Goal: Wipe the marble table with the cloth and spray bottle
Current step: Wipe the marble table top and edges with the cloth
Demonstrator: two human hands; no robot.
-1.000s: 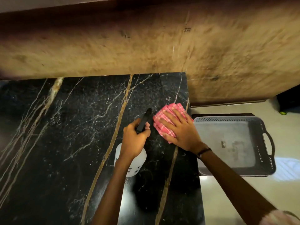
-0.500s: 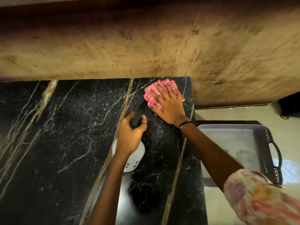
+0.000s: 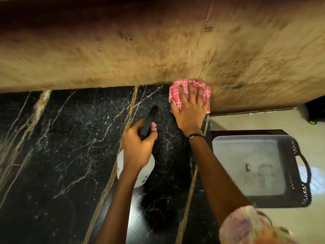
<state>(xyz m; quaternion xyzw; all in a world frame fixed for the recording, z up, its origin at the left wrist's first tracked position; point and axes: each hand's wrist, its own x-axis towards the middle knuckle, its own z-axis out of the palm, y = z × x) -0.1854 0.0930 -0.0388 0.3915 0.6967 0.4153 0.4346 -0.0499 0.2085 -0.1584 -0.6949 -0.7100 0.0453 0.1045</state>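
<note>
Both hands are busy: the right hand (image 3: 190, 110) lies flat with fingers spread, pressing the pink checked cloth (image 3: 190, 88) onto the far right corner of the black marble table (image 3: 61, 147), against the tan wall. Left hand (image 3: 139, 147) is wrapped around the white spray bottle (image 3: 136, 169), its black nozzle pointing far. Small dark marks on the bottle are unreadable. A grey basket (image 3: 299, 173) sits right of the table.

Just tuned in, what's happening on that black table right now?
A person is wiping the black marble table. The right hand presses a pink checked cloth flat at the table's far right corner, against the tan wall. The left hand grips a white spray bottle by its black trigger head, nozzle pointing toward the cloth. A grey basket sits off the table's right side.
</note>
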